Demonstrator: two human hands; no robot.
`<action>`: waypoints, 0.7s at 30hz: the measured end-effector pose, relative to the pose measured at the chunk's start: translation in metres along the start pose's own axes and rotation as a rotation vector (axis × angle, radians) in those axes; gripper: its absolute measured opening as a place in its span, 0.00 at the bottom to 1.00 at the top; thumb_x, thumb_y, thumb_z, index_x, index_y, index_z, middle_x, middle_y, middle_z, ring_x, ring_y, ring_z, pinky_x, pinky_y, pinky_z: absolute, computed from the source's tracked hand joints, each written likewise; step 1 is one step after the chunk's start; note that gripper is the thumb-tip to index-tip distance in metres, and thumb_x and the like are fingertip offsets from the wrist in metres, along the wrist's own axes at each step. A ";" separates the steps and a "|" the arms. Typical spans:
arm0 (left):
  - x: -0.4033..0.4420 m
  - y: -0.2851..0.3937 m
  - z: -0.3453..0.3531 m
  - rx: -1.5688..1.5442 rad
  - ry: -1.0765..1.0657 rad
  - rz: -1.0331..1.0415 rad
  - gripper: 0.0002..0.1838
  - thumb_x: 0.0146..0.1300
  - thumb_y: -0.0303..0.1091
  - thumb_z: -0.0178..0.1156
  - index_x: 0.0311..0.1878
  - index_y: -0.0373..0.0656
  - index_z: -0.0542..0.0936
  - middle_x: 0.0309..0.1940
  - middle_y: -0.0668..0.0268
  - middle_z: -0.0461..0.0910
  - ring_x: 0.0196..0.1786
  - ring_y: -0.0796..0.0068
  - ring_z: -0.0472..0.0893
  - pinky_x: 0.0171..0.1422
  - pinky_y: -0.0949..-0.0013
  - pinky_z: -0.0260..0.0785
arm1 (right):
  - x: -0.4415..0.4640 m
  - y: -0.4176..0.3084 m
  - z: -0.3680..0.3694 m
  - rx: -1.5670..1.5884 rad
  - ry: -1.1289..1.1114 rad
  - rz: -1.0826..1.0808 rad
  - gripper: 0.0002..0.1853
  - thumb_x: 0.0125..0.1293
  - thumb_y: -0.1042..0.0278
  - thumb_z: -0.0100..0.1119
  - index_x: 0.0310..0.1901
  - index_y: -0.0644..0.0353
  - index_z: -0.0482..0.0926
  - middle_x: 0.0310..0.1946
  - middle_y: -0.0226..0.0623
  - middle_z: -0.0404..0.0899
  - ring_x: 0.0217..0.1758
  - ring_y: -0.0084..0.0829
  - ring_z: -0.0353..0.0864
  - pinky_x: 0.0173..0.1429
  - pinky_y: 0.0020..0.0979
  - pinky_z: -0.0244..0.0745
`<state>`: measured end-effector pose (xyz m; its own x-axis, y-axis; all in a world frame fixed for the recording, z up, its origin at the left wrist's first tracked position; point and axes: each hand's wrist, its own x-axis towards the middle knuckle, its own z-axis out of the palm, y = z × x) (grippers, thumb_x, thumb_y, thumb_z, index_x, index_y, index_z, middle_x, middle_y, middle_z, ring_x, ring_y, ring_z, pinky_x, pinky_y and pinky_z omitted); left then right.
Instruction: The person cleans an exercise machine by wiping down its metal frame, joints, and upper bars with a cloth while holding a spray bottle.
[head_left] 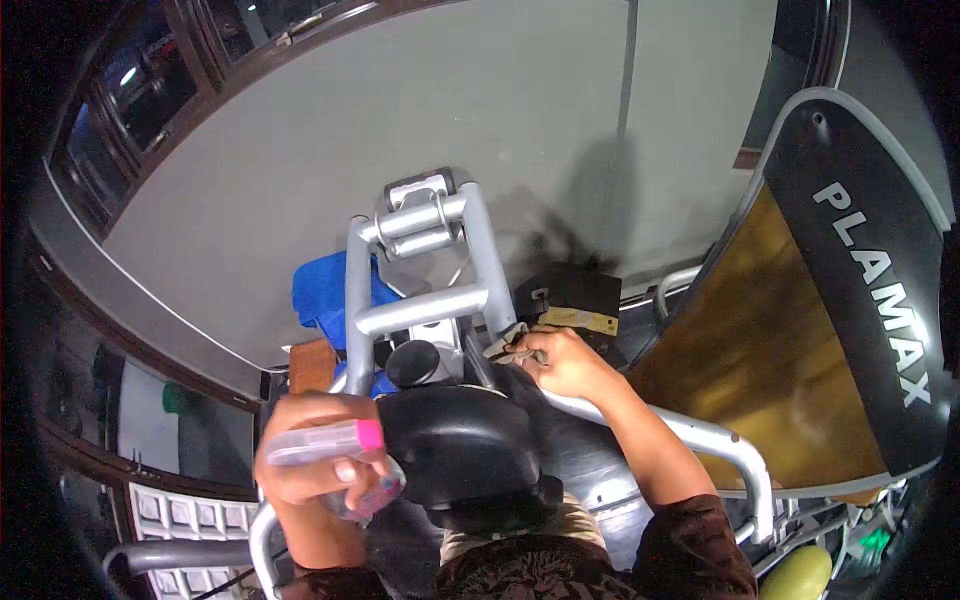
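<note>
My left hand (305, 470) is wrapped round a small clear spray bottle (375, 495) with a bright pink nozzle, slightly blurred, to the left of the black padded cushion (455, 440). In my right hand (575, 365) is a crumpled grey-brown cloth (507, 345). The fingers press it against the lower end of the right upright of a silver tube frame (485, 250). Part of the cloth is hidden beneath those fingers.
A blue cloth (325, 295) hangs behind the frame on the left. A black box with a yellow label (580, 320) stands near the wall. At right is a large PLAMAX panel (810, 300); a curved silver bar (720, 445) runs below my right forearm.
</note>
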<state>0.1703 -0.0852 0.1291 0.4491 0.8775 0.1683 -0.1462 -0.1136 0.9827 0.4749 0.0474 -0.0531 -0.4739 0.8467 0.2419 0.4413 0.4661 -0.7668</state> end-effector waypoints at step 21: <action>0.142 0.017 -0.002 0.672 0.471 -0.425 0.26 0.58 0.54 0.77 0.40 0.35 0.88 0.24 0.67 0.85 0.20 0.79 0.77 0.25 0.71 0.69 | 0.004 0.010 0.009 0.500 0.468 0.415 0.15 0.74 0.65 0.63 0.54 0.66 0.84 0.44 0.39 0.88 0.49 0.29 0.85 0.57 0.31 0.78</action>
<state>0.2295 0.0384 0.1695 -0.0790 0.9895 -0.1211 0.5576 0.1446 0.8174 0.4707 0.0529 -0.0646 0.0719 0.9973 0.0174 0.0653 0.0127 -0.9978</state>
